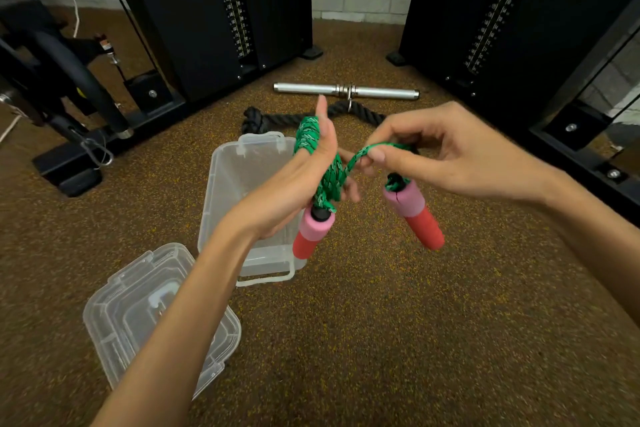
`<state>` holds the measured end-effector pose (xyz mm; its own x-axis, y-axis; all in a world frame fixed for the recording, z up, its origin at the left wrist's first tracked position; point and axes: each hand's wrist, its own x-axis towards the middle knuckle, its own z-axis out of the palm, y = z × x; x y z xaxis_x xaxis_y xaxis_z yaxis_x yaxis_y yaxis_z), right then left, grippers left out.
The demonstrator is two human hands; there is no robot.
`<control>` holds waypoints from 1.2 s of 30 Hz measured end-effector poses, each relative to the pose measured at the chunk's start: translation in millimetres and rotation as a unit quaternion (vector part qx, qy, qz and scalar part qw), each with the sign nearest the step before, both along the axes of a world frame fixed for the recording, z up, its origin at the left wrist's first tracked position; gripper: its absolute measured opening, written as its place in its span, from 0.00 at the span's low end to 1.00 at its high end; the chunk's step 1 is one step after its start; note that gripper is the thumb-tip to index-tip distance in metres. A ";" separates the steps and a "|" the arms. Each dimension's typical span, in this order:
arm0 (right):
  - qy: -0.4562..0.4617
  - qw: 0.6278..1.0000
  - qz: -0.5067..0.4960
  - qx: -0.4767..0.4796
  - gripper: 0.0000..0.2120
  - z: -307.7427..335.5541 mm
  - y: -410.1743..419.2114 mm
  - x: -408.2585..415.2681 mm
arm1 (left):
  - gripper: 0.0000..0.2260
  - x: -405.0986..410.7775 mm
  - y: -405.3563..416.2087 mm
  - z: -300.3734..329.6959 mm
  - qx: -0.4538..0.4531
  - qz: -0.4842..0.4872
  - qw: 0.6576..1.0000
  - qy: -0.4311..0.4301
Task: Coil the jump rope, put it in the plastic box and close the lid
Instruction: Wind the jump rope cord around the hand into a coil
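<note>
Both hands work above our open plastic box (221,204): our left hand (304,170) stands flat, fingers together, jump rope (329,177) coiled around it; our right hand (433,152) pinches a strand. Near left lies the lid (138,308). Two pink handles (414,211) dangle.

We hold both forearms forward, meeting at centre. Our left hand (311,166) stands edge-up, palm facing right, thumb raised and fingers extended. Our right hand (433,149) is palm-down, thumb and forefinger pinched together, remaining fingers curled.
</note>
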<state>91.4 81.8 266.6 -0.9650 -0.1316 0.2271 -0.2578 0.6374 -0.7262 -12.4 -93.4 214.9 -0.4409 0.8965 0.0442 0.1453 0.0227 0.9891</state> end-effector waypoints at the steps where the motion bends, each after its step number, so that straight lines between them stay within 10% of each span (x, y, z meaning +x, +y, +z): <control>1: 0.003 1.000 -0.001 0.001 0.08 2.4 1.0 -0.6 | 0.45 -0.5 0.0 -0.8 -0.005 -0.022 1.000 0.007; 9: 0.040 0.998 -0.033 -0.032 0.12 3.0 9.5 -10.0 | 0.11 4.9 2.9 17.8 -0.046 -0.058 0.997 -0.032; 26: -0.002 0.950 -0.045 -0.309 0.13 -41.9 -10.9 -18.2 | 0.15 1.4 3.8 23.1 0.066 -0.139 0.943 -0.295; 36: -0.052 0.912 -0.016 -0.407 0.39 -60.3 -38.5 -15.6 | 0.13 -1.4 4.7 27.5 0.093 -0.139 0.939 -0.302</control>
<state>75.7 43.3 206.2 -0.9873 0.0689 0.1435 -0.1509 -0.1184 -0.9814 -13.8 -88.7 242.4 -0.1856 0.9822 0.0290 -0.4679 -0.1143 0.8764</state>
